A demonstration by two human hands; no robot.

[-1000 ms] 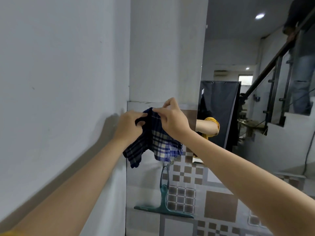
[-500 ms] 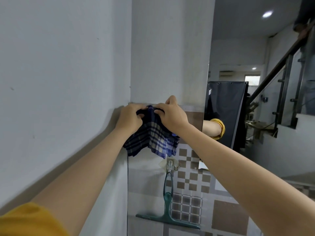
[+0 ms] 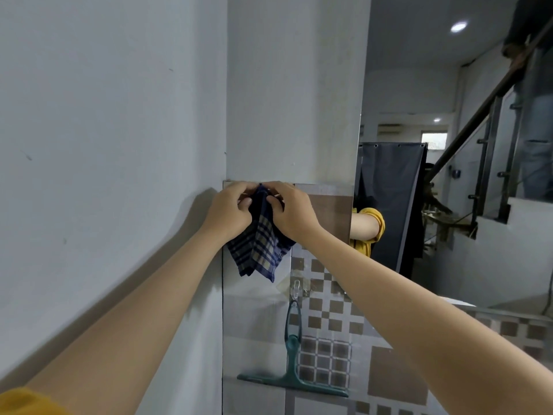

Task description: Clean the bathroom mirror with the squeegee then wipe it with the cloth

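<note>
Both my hands hold a blue plaid cloth point(image 3: 259, 250) up against the wall, at the top edge of the tiled strip. My left hand point(image 3: 230, 212) and my right hand point(image 3: 294, 212) pinch its top close together, and the rest hangs down in folds. A green squeegee point(image 3: 291, 359) hangs below on a clear hook point(image 3: 296, 287), blade at the bottom. The mirror point(image 3: 449, 259) stands to the right and reflects my yellow sleeve and arm.
A white wall point(image 3: 104, 145) runs close along the left. Brown and grey patterned tiles point(image 3: 326, 324) cover the wall beneath my hands. The mirror reflects a dark hanging sheet point(image 3: 389, 205), a staircase railing point(image 3: 484, 115) and a person on the stairs.
My hands have come closer together at the top of the tiles, gathering the cloth into a narrower hanging bundle. The squeegee stays on its hook.
</note>
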